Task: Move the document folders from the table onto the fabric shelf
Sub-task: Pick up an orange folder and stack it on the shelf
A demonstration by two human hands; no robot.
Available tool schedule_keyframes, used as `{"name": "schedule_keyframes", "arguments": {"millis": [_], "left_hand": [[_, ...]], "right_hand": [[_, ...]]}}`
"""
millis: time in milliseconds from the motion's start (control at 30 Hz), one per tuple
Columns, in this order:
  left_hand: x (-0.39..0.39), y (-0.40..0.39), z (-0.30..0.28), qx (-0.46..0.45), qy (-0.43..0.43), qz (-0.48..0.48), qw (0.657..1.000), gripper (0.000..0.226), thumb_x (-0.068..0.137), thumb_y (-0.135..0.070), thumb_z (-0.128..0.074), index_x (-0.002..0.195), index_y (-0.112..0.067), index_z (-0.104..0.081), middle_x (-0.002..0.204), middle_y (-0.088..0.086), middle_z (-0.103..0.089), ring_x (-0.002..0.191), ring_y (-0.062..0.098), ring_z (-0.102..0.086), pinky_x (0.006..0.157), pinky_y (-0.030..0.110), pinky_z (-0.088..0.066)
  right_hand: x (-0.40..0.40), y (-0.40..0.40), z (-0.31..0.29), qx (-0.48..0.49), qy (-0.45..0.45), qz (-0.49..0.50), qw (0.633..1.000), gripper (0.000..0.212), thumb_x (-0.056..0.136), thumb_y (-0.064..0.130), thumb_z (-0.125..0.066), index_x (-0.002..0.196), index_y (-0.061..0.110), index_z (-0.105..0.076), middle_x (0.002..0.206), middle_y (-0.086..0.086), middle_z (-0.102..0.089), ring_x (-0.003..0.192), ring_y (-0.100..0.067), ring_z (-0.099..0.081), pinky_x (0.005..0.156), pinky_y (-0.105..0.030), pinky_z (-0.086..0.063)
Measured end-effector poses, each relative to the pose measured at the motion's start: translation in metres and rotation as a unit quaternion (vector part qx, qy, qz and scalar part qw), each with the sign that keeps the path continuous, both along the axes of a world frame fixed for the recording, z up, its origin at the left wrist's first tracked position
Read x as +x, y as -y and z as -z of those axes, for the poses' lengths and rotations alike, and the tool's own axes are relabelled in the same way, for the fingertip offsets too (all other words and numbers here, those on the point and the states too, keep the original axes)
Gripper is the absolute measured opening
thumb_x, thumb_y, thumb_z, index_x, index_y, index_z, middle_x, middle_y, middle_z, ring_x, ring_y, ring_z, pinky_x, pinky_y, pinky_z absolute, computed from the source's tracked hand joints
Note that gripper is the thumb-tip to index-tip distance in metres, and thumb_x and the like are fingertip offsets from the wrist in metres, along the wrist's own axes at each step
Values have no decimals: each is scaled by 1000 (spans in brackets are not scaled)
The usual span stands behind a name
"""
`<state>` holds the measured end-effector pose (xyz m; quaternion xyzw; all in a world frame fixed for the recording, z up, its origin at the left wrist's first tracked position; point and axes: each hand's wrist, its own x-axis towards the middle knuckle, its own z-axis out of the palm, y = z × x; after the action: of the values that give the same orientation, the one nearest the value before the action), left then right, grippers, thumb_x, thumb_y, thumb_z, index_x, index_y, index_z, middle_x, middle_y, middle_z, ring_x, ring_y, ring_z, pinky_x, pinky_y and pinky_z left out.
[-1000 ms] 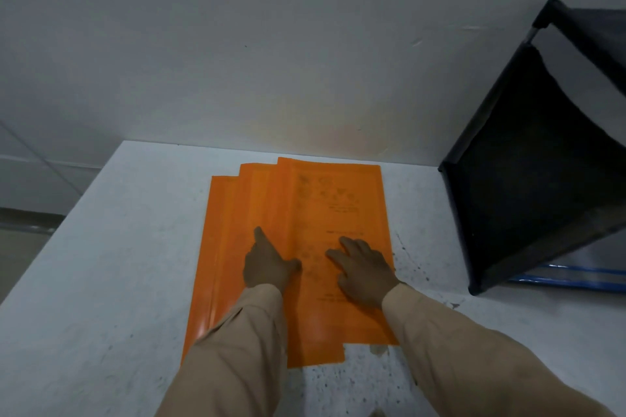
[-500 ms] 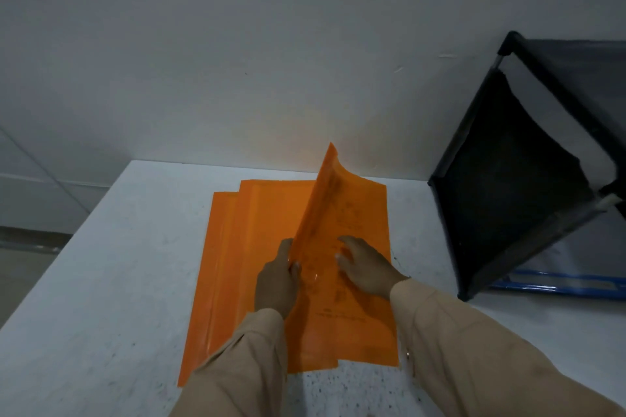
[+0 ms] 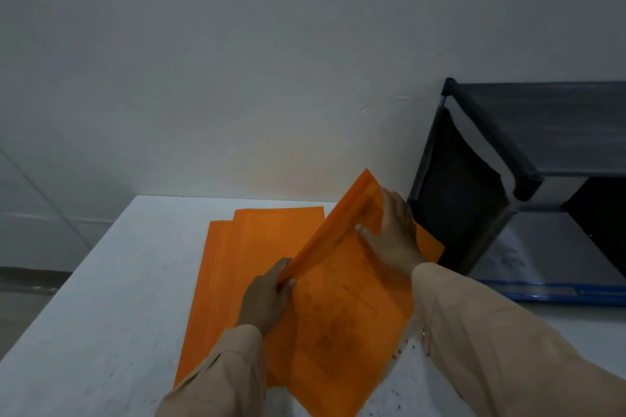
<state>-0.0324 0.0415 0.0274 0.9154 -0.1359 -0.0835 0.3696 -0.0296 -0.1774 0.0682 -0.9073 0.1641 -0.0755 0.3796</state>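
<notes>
Both hands' grip clenched on glossy translucent orange folder (image 3: 342,308), left hand (image 3: 267,298), right hand (image 3: 393,230)

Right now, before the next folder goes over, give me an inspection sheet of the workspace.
Surface: white table, speckled with dark marks near the front.
Job's things: lifted orange folder, tilted, held off the stack; remaining orange folders flat and overlapping; black fabric shelf to the right.
Clutter: nothing seen.
Grippers: left hand pinches the folder's near edge; right hand grips its far end.
Cables: nothing seen.
Surroundings: plain grey wall; blue-edged item under the shelf.
</notes>
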Motion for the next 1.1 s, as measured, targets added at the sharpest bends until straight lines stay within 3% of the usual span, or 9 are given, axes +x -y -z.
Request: {"name": "schedule_keyframes", "arguments": {"millis": [100, 200, 367, 600, 767, 867, 967, 1033, 1100], "left_hand": [[0, -8, -10, 11, 3, 15, 1000, 38, 95, -17, -51, 133, -17, -50, 121, 15, -66, 103, 36, -62, 86, 44, -51], [4, -15, -13, 35, -10, 17, 999, 37, 94, -24, -53, 130, -16, -52, 121, 13, -66, 104, 33, -62, 87, 44, -51], [-4, -12, -31, 69, 22, 2, 997, 29, 93, -23, -55, 120, -14, -60, 115, 11, -69, 101, 33, -63, 85, 39, -52], [-18, 4, -52, 136, 106, -8, 985, 25, 89, -29, -60, 109, -16, -67, 110, 8, -69, 100, 29, -63, 80, 35, -49], [-29, -4, -44, 110, 277, -29, 954, 17, 82, -10, -68, 96, -16, -76, 91, 8, -74, 74, 35, -68, 57, 32, -45], [-35, -6, -37, 140, 322, -29, 936, 17, 71, -11, -71, 86, -17, -77, 76, 5, -74, 53, 29, -65, 40, 29, -41], [-44, -5, -30, 181, 358, -21, 916, 25, 63, -7, -72, 87, -13, -77, 75, 7, -73, 50, 29, -65, 35, 31, -48], [-51, -7, -22, 190, 379, -21, 906, 34, 59, -2, -71, 91, -13, -75, 76, 11, -73, 54, 30, -67, 38, 34, -51], [-60, -8, -10, 176, 388, -16, 905, 49, 56, 0, -72, 101, -17, -63, 79, 14, -74, 59, 31, -69, 42, 36, -55]], "right_hand": [[-6, 16, -11, 11, -12, 29, 999, 80, 85, 38, -60, 145, 30, -7, 155, -6, -17, 142, -31, -15, 116, -52, -18], [-13, 25, -22, 129, -5, 24, 991, 46, 92, 32, -52, 133, 25, -33, 132, -9, -49, 114, -27, -49, 98, -46, -44], [-32, 30, -32, 131, 7, -24, 991, 5, 97, 22, -43, 96, 19, -46, 88, 1, -53, 88, -22, -54, 74, -34, -44], [-51, 32, -47, 147, 98, -12, 984, 15, 94, 5, -43, 92, 12, -56, 88, -1, -52, 78, -15, -51, 64, -20, -42], [-63, 37, -59, 81, 154, 6, 985, 23, 95, 7, -45, 107, 9, -65, 98, -2, -51, 95, -16, -48, 87, -30, -43], [-72, 30, -66, 209, 130, -4, 969, 30, 98, 9, -34, 104, 8, -63, 97, -3, -57, 100, -22, -54, 87, -30, -44], [-74, 30, -72, 356, 82, 27, 931, 32, 98, 27, -32, 93, 15, -61, 101, -12, -59, 102, -33, -57, 88, -40, -51], [-77, 34, -76, 405, 22, 12, 914, 34, 95, 35, -39, 104, 10, -59, 103, -15, -58, 93, -28, -61, 78, -38, -56], [-82, 37, -80, 416, -24, -25, 909, 31, 92, 20, -49, 119, 5, -53, 96, -12, -57, 78, -20, -60, 63, -28, -55]]}}
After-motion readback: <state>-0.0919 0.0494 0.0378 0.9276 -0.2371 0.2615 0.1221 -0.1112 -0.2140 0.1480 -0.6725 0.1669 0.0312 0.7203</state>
